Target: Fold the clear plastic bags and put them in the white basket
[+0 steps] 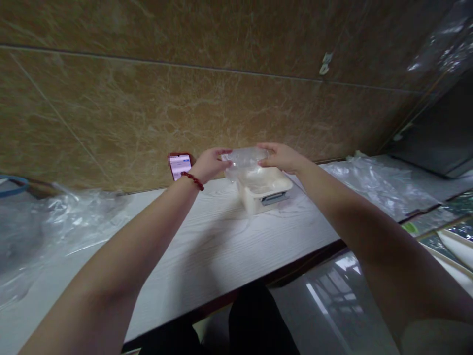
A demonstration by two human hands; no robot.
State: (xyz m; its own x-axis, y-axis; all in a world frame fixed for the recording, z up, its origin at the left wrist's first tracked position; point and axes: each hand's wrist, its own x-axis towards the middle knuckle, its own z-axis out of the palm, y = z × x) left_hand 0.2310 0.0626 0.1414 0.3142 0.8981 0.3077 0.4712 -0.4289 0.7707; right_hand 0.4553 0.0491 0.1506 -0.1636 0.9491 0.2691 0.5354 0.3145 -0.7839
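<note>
A clear plastic piece (244, 157), perhaps a lid or a small bag, is held up between both hands. My left hand (212, 163), a red beaded bracelet (192, 181) at its wrist, pinches the left end. At the right end my right hand (280, 157) grips it between thumb and fingers. Just below and in front stands a cream food container (254, 201) with a grey clip (275, 198) on its front side. Its top is partly covered from view by the clear piece, and translucent film seems to lie inside.
A phone (180, 165) with a lit screen leans against the marbled wall (148, 108). Crumpled clear plastic (74, 217) covers the left of the white table (221, 256); more plastic wrap (380, 182) lies at the right. The table's front edge runs above my legs.
</note>
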